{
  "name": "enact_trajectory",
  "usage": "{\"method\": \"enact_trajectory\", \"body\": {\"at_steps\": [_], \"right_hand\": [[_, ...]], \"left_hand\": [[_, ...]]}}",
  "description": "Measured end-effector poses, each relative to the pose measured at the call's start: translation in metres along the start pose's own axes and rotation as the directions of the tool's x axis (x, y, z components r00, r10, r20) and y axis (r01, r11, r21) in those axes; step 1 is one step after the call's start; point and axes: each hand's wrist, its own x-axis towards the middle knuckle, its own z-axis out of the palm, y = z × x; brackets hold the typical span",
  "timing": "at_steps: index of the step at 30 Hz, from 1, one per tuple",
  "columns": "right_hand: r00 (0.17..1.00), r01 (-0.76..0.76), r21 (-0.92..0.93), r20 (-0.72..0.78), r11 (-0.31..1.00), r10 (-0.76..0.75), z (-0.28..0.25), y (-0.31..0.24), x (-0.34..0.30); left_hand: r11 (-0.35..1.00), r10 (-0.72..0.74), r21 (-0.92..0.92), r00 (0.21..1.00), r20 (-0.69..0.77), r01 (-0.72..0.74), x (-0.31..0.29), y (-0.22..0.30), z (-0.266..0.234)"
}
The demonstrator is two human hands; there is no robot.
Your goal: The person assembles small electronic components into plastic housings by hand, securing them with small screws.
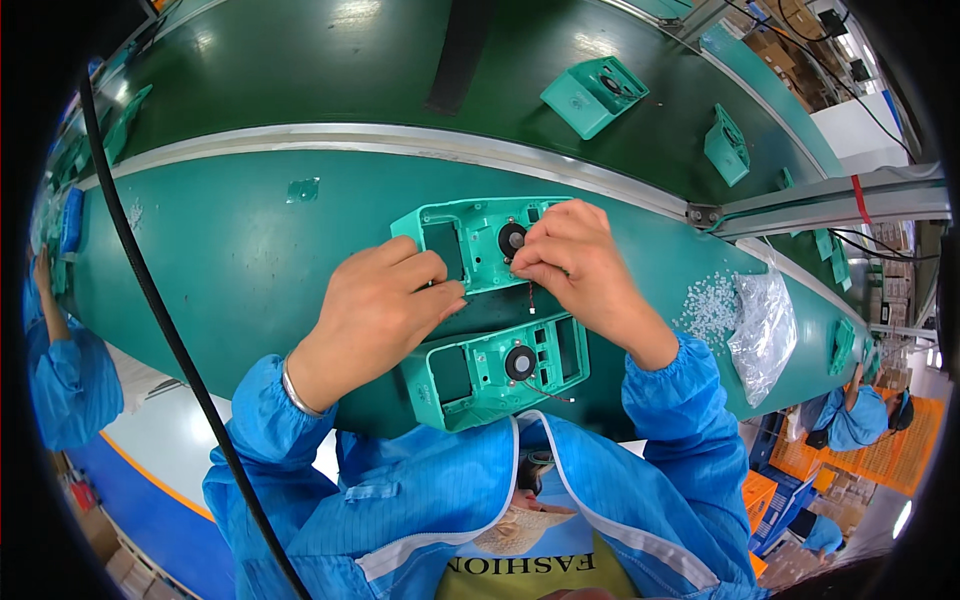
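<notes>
Two teal plastic housings lie on the green workbench in front of me, each with a round black speaker inside. At the farther housing [483, 238], my right hand [577, 262] pinches by the edge of its speaker [511, 240]; whatever sits between the fingertips is too small to make out. A short wire with a white plug [532, 309] hangs out below that hand. My left hand [385, 305] rests with curled fingers at the near left corner of the same housing. The nearer housing [455, 397] lies closer to my body, untouched, its speaker [520, 363] and wire showing.
Small clear pieces [709, 305] lie heaped beside a clear plastic bag [762, 335] on the right. Beyond a metal rail, a conveyor belt [330, 70] carries more teal housings [596, 97]. A black cable [165, 320] crosses the left side. Co-workers in blue sit at both sides.
</notes>
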Motion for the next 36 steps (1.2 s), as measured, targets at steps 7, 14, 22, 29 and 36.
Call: {"method": "enact_trajectory", "body": {"at_steps": [7, 14, 22, 29, 36], "right_hand": [[0.999, 0.033, -0.031, 0.025, 0.999, -0.032, -0.005, -0.007, 0.004], [0.984, 0.174, -0.250, 0.064, 0.953, -0.164, -0.009, -0.009, 0.010], [0.992, -0.091, 0.062, 0.091, 0.994, 0.086, -0.004, 0.007, 0.003], [0.993, -0.015, 0.053, 0.116, 0.998, 0.009, -0.008, 0.005, 0.008], [0.994, 0.061, -0.067, 0.098, 0.996, -0.054, -0.009, 0.003, 0.010]], "left_hand": [[1.000, -0.003, 0.012, 1.000, 0.018, 0.003, 0.001, -0.001, 0.000], [1.000, 0.003, 0.008, 1.000, 0.015, -0.003, -0.001, -0.001, 0.001], [1.000, 0.005, 0.000, 1.000, 0.006, -0.005, 0.001, 0.000, 0.000], [1.000, 0.001, 0.005, 1.000, 0.001, -0.001, 0.000, 0.000, 0.001], [1.000, -0.005, -0.001, 1.000, 0.001, 0.005, 0.000, -0.001, 0.003]]}}
